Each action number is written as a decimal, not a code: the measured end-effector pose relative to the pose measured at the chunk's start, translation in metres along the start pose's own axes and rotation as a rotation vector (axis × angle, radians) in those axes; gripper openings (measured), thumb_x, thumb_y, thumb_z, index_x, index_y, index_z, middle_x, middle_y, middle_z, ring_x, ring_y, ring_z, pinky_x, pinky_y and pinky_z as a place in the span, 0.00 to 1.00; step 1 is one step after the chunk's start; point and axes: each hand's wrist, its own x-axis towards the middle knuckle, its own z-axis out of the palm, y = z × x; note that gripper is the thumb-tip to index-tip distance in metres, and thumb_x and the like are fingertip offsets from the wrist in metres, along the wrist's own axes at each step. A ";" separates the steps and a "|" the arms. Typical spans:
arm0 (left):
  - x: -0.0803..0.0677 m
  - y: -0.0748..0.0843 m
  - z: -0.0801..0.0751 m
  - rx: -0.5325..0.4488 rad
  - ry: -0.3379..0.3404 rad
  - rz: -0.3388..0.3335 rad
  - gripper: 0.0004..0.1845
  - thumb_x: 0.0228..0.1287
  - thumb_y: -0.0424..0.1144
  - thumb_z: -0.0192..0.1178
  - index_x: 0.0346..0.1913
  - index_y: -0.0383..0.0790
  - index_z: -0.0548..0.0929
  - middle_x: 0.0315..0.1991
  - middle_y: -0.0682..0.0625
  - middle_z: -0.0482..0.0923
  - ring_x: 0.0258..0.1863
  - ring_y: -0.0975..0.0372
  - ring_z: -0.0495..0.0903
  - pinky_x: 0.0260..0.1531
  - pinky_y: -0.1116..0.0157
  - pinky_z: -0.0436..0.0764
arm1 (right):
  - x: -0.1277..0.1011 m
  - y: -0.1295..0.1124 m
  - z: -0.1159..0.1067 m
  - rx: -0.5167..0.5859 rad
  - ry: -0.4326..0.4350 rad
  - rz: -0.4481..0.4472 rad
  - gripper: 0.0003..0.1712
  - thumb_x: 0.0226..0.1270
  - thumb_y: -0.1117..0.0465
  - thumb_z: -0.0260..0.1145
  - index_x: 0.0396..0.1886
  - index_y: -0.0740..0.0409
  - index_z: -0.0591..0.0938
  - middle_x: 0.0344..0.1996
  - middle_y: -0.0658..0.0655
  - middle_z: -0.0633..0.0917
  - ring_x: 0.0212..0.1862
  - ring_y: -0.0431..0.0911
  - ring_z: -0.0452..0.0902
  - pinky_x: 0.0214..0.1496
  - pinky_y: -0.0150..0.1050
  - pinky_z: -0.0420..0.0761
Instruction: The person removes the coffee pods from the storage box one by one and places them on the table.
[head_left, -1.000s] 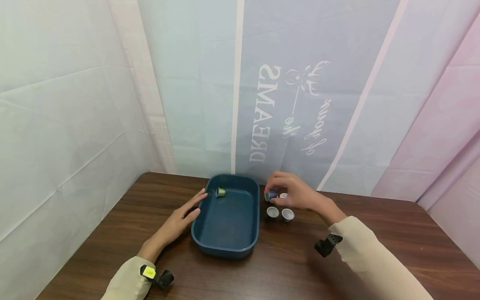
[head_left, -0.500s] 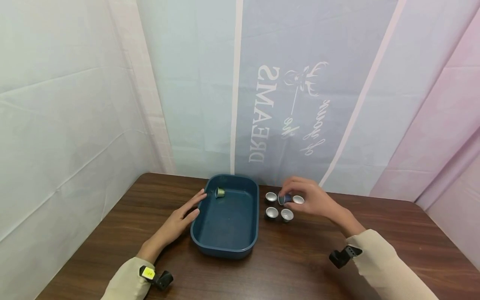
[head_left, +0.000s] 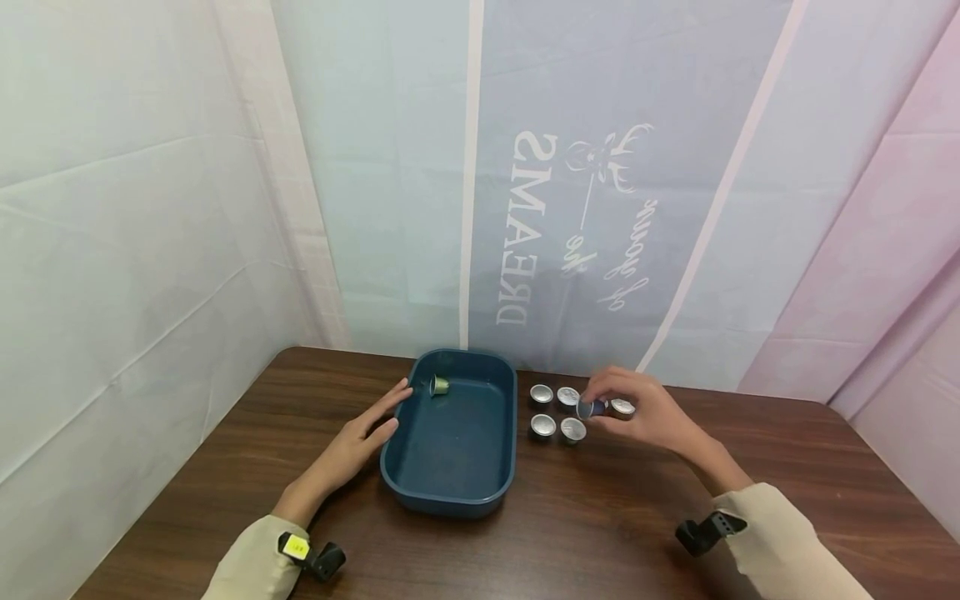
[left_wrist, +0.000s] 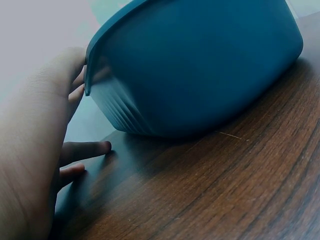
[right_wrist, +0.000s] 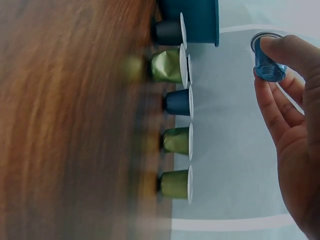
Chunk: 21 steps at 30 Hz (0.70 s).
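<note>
My right hand (head_left: 637, 407) pinches a blue coffee capsule (right_wrist: 270, 62) between thumb and fingers, just above the far row of capsules. Below it, several capsules stand on the table with their silver lids up; a dark one (right_wrist: 169, 32), a crumpled green one (right_wrist: 168, 66) and a blue one (right_wrist: 179, 102) show in the right wrist view. With fingers extended, my left hand (head_left: 348, 446) touches the left side of a blue plastic basin (head_left: 448, 507). Inside the basin, near its far left corner, a light green capsule (head_left: 439, 386) lies on its side.
The dark wooden table (head_left: 570, 533) ends at the back against a printed curtain (head_left: 390, 208) with mirrored lettering. Pale fabric (head_left: 150, 250) hangs along the left side, and pinkish fabric on the right.
My right hand has moved to the right along the far row with the blue capsule, uncovering two capsules there. The left hand and the basin stay in place.
</note>
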 end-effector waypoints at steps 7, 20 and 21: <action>0.000 -0.001 0.001 -0.005 0.020 0.006 0.27 0.76 0.37 0.46 0.74 0.53 0.58 0.75 0.55 0.47 0.72 0.54 0.51 0.61 0.41 0.60 | -0.032 0.021 0.005 0.093 0.056 0.070 0.25 0.36 0.82 0.76 0.38 0.64 0.83 0.37 0.59 0.82 0.39 0.45 0.78 0.39 0.34 0.80; 0.000 0.000 0.000 -0.003 0.007 0.002 0.26 0.77 0.41 0.44 0.75 0.54 0.57 0.76 0.54 0.46 0.73 0.57 0.50 0.61 0.41 0.60 | -0.070 0.040 0.014 0.269 0.110 0.375 0.18 0.49 0.76 0.74 0.40 0.63 0.80 0.41 0.62 0.81 0.41 0.46 0.82 0.43 0.36 0.81; 0.000 -0.001 0.000 -0.004 0.007 0.001 0.26 0.77 0.41 0.44 0.75 0.54 0.57 0.76 0.54 0.46 0.73 0.57 0.50 0.61 0.41 0.60 | -0.072 0.041 0.014 0.277 0.120 0.388 0.18 0.49 0.77 0.73 0.40 0.63 0.80 0.41 0.62 0.81 0.41 0.45 0.82 0.43 0.36 0.81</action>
